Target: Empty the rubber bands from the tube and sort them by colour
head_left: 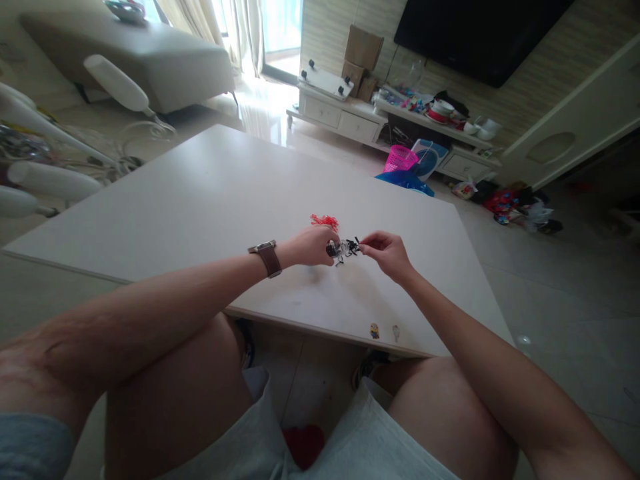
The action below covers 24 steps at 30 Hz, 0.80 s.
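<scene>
black pieces point(353, 246) between both hands' fingers point(371, 242)

Small clear-and-black bundle point(346, 249): partly covered by the left hand point(316, 245); its pieces are too small to identify.
Right hand point(387, 253): what its fingertips pinch is too small to tell.
Tangled red stringy heap point(325, 221): near side hidden behind the left hand.
Tiny yellow-and-blue figure point(375, 331): details blurred.
Flat black wall television point(475, 33): cut off by the top edge.
</scene>
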Motion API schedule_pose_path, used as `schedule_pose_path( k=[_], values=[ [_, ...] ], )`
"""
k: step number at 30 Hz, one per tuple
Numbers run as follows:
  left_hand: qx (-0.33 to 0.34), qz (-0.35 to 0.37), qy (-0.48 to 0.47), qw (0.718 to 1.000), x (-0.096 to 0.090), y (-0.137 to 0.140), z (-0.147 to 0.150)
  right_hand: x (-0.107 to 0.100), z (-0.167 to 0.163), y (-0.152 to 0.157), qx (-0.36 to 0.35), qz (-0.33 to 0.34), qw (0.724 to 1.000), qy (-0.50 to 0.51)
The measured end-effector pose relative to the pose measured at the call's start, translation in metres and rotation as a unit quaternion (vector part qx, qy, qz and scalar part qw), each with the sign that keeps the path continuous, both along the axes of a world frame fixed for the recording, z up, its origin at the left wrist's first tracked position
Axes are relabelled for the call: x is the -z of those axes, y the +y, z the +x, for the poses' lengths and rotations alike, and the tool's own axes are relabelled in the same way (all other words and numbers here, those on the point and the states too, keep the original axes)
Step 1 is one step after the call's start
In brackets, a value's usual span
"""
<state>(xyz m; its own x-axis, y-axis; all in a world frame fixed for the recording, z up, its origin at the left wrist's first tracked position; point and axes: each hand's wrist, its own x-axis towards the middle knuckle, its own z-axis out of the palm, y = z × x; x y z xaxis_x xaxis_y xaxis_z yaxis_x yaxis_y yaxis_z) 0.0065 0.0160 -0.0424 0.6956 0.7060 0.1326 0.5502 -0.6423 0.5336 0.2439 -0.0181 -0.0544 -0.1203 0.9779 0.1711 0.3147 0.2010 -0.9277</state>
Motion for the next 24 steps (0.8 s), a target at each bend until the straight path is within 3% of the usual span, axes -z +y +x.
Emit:
schedule_pose_path(
  k=[7,12,16,24],
  values=[
    [0.017,-0.011,0.000,1.000,0.002,-0.006,0.004,-0.009,-0.023,-0.019,-0.059,0.063,0.994,-0.072],
    [0.023,-0.029,-0.017,0.999,0.001,-0.006,0.004,-0.020,-0.027,-0.024,-0.069,0.156,0.978,-0.123],
    [0.025,-0.029,-0.042,0.998,0.001,-0.005,0.005,-0.025,-0.026,-0.026,-0.068,0.175,0.971,-0.148],
    [0.042,-0.024,-0.087,0.995,0.000,-0.004,0.007,-0.029,-0.029,-0.029,-0.048,0.225,0.966,-0.114]
  ],
)
